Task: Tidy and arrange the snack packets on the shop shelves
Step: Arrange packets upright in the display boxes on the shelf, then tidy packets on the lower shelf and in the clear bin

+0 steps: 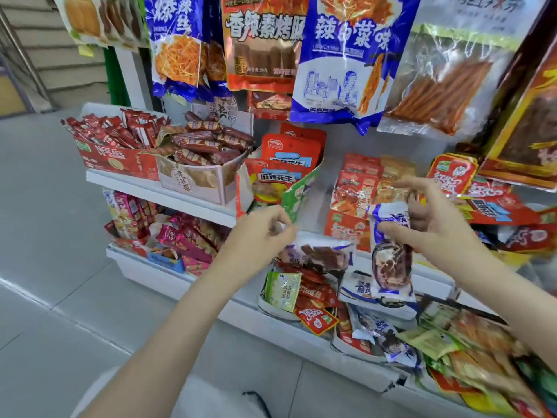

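Note:
My right hand (437,224) is shut on a blue-and-white snack packet (391,267) with dark meat showing through a window; the packet hangs upright in front of the middle shelf. Just left of it my left hand (259,233) pinches the corner of a similar packet (319,254) that lies across a box of small red packets (313,294). More blue-and-white packets (382,333) lie loose on the lower shelf below.
The white shelf edge (168,197) carries a red Nescafe box (120,161), a box of sausages (208,143) and red peanut packets (286,164). Large bags (346,61) hang overhead. Mixed green and orange packets (470,351) are piled at lower right. Grey floor lies left.

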The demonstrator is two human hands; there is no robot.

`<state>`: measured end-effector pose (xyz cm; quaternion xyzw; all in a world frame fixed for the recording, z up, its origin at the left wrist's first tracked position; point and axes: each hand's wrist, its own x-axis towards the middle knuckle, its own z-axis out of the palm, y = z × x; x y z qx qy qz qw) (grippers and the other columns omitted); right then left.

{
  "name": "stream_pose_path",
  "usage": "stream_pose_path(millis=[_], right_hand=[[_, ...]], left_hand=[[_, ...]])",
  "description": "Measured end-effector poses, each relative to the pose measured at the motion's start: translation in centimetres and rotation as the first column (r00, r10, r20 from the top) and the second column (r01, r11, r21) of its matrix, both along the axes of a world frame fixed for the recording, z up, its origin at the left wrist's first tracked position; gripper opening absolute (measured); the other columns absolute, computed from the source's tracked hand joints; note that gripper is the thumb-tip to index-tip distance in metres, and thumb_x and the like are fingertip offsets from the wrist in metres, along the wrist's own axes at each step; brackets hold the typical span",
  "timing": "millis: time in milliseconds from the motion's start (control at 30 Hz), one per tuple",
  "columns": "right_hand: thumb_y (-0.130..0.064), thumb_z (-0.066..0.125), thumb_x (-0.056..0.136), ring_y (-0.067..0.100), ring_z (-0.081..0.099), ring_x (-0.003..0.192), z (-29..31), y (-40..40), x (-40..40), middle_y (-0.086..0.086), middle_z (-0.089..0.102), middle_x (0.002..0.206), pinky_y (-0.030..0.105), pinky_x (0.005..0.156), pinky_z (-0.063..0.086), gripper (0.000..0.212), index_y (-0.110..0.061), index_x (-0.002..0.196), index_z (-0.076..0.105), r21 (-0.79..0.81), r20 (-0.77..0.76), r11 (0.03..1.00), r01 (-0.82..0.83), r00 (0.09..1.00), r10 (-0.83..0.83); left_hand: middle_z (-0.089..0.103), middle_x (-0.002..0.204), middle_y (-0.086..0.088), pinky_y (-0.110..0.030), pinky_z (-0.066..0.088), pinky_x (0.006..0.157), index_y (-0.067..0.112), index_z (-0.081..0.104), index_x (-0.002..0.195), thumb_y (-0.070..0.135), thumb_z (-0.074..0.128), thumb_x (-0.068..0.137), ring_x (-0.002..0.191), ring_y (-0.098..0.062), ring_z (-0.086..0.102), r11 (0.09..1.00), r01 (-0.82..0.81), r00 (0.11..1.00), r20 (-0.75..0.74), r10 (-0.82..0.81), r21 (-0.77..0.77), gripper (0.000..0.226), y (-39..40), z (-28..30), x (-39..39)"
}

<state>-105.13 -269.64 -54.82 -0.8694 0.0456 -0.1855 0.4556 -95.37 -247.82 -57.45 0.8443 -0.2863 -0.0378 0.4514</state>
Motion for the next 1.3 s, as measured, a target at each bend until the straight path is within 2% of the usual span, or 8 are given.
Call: stream_pose_path(millis=[133, 267, 533, 667, 867, 967, 1167, 1300], right_hand=[[-0.042, 0.080, 0.058, 0.029, 0.061, 0.079, -3.7, -3.5, -4.5, 0.018, 0.066, 0.092, 0.026, 0.066, 0.043, 0.054, -0.030, 0.105, 0.058, 0.202, -0.285, 0.960, 0.194, 0.949, -0.132], [-0.021, 0.067, 0.082, 0.016, 0.058, 0.080, -5.6, -5.8, -6.7, 0.004, 0.065, 0.093, 0.027, 0.065, 0.039, 0.033, -0.022, 0.114, 0.058, 0.391, -0.375, 0.864, 0.316, 0.913, -0.164], [0.004, 0.066, 0.071, 0.014, 0.068, 0.075, -5.2, -9.5, -10.2, 0.009, 0.070, 0.091, 0.022, 0.063, 0.055, 0.040, -0.012, 0.107, 0.057, 0.559, -0.315, 0.784, 0.269, 0.944, -0.099], [-0.002, 0.068, 0.067, 0.019, 0.069, 0.090, -6.1, -10.3, -12.3, 0.007, 0.073, 0.098, 0.030, 0.083, 0.050, 0.041, -0.011, 0.106, 0.063, 0.536, -0.333, 0.793, 0.291, 0.935, -0.118], [-0.025, 0.052, 0.090, 0.011, 0.068, 0.070, -7.0, -10.4, -13.7, -0.003, 0.073, 0.085, 0.026, 0.060, 0.051, 0.020, -0.022, 0.106, 0.063, 0.700, -0.290, 0.630, 0.337, 0.940, -0.180], [-0.033, 0.047, 0.094, 0.011, 0.056, 0.043, -7.7, -9.2, -13.1, 0.000, 0.063, 0.057, 0.018, 0.038, 0.041, 0.022, -0.014, 0.095, 0.058, 0.549, -0.425, 0.708, 0.444, 0.878, -0.221], [-0.001, 0.051, 0.088, 0.013, 0.057, 0.069, -9.5, -6.2, -11.9, 0.009, 0.058, 0.086, 0.021, 0.059, 0.046, 0.023, -0.018, 0.104, 0.048, 0.628, -0.520, 0.715, 0.308, 0.849, 0.091], [0.000, 0.062, 0.081, 0.015, 0.066, 0.065, -10.9, -4.8, -11.3, 0.011, 0.069, 0.082, 0.021, 0.057, 0.053, 0.014, 0.001, 0.095, 0.064, 0.646, -0.454, 0.718, 0.260, 0.887, 0.088]], left_hand=[[0.055, 0.065, -0.007, -0.034, 0.053, 0.074, 0.007, 0.052, 0.076, 0.032, 0.063, 0.086, 0.060, -0.021, 0.060, 0.990, 0.082, 0.966, -0.254, -0.050, 0.118, 0.030, -3.7, -2.2, -0.2], [0.070, 0.073, -0.002, -0.022, 0.056, 0.076, 0.006, 0.051, 0.087, 0.020, 0.066, 0.084, 0.078, -0.013, 0.069, 0.959, 0.259, 0.666, -0.699, -0.261, -0.112, 0.020, -6.9, -2.9, -1.1], [0.061, 0.074, 0.002, -0.013, 0.039, 0.046, 0.013, 0.061, 0.099, 0.020, 0.072, 0.079, 0.052, 0.001, 0.053, 0.960, 0.259, 0.852, -0.493, -0.178, 0.102, 0.024, -12.2, -3.6, -2.0], [0.068, 0.089, 0.005, -0.015, 0.043, 0.067, 0.016, 0.069, 0.095, 0.025, 0.070, 0.080, 0.077, -0.006, 0.057, 0.952, 0.297, 0.850, -0.477, -0.225, 0.080, 0.018, -13.3, -3.9, -2.5], [0.071, 0.089, -0.004, -0.021, 0.057, 0.067, 0.014, 0.063, 0.093, 0.013, 0.061, 0.087, 0.073, -0.008, 0.068, 0.948, 0.290, 0.743, -0.595, -0.307, -0.128, 0.007, -13.2, -4.7, -4.0], [0.069, 0.082, -0.002, -0.022, 0.058, 0.065, 0.019, 0.059, 0.083, 0.012, 0.062, 0.087, 0.065, -0.006, 0.066, 0.953, 0.299, 0.811, -0.514, -0.279, -0.045, 0.008, -13.3, -5.5, -4.9], [0.063, 0.096, -0.010, -0.022, 0.054, 0.055, 0.011, 0.048, 0.102, 0.014, 0.065, 0.085, 0.067, -0.015, 0.063, 0.918, 0.357, 0.845, -0.479, -0.239, 0.172, 0.024, -12.5, -8.0, -6.5], [0.060, 0.093, -0.005, -0.043, 0.056, 0.082, 0.001, 0.053, 0.110, -0.001, 0.062, 0.085, 0.087, -0.025, 0.065, 0.919, 0.393, 0.739, -0.607, -0.291, 0.038, 0.027, -11.9, -8.9, -7.3]])
